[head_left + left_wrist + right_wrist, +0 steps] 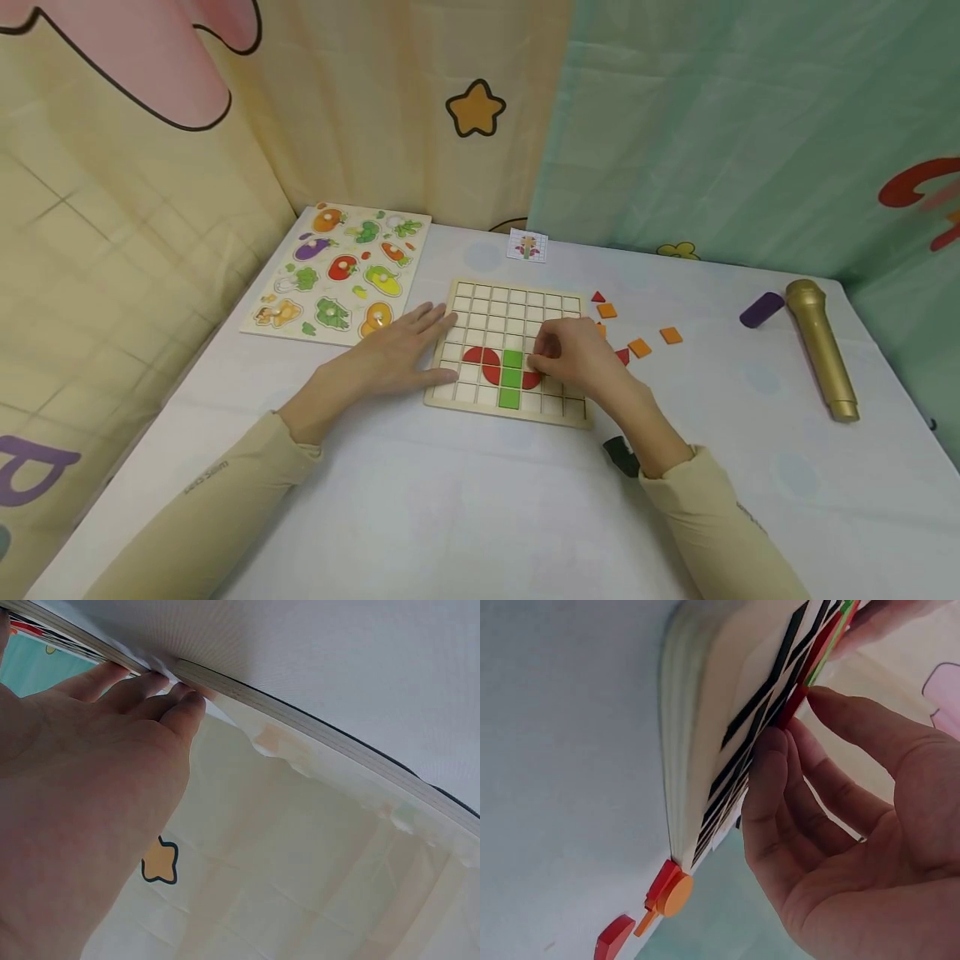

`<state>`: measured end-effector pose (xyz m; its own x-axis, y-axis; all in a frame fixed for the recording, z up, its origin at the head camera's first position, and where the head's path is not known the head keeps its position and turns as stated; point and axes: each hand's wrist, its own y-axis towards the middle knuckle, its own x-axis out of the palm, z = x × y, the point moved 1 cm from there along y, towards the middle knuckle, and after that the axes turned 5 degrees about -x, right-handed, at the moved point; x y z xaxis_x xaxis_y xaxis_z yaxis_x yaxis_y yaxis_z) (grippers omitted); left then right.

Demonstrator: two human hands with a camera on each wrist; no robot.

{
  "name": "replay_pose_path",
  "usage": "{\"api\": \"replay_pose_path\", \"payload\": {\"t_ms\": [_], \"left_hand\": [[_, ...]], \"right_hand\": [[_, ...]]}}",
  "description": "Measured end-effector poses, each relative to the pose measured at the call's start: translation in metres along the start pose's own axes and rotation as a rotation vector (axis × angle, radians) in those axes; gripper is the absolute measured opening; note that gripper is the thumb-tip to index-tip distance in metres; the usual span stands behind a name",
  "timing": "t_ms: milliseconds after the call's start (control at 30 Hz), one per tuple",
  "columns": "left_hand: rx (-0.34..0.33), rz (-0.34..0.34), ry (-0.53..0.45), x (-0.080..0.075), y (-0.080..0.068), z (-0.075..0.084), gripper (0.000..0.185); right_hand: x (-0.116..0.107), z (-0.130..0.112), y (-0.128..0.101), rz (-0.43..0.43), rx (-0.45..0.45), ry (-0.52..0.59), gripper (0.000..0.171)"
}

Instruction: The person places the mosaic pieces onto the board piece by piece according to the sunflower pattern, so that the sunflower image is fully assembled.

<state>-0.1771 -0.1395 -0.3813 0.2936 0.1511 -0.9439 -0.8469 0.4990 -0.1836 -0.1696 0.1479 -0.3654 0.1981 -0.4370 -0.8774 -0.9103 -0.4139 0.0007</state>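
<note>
A wooden grid board (517,297) lies on the table. Three green squares (511,377) form a column in its lower middle, with red curved pieces (491,373) to their left. My left hand (390,354) lies along the board's left edge, fingers extended and touching the rim; the left wrist view shows the same hand (97,765) from below. Over the cells just right of the green column, my right hand (581,354) pinches a red piece (793,709) between thumb and fingers at the board's surface. Its full shape is partly hidden by the fingers.
Orange squares (639,347) and red pieces (597,297) lie right of the board. A vegetable puzzle (352,292) sits at the back left, a small pattern card (527,246) behind the board. Farther right are a purple cylinder (762,310) and a gold microphone (823,354).
</note>
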Motion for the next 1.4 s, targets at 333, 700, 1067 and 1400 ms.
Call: {"api": "replay_pose_path", "payload": {"t_ms": [333, 700, 1067, 1400], "left_hand": [[-0.004, -0.005, 0.006, 0.001, 0.0, -0.001, 0.096], [-0.004, -0.005, 0.01, 0.001, 0.001, -0.001, 0.096], [-0.01, -0.012, 0.015, 0.0, 0.001, -0.001, 0.096], [-0.007, -0.005, -0.004, 0.0, 0.001, -0.002, 0.095]], "right_hand": [[-0.014, 0.007, -0.009, -0.121, -0.098, 0.066, 0.021], [-0.014, 0.012, -0.009, -0.141, -0.094, 0.072, 0.021], [-0.017, 0.015, -0.008, -0.158, -0.091, 0.073, 0.022], [-0.019, 0.019, -0.007, -0.169, -0.103, 0.054, 0.02]]}}
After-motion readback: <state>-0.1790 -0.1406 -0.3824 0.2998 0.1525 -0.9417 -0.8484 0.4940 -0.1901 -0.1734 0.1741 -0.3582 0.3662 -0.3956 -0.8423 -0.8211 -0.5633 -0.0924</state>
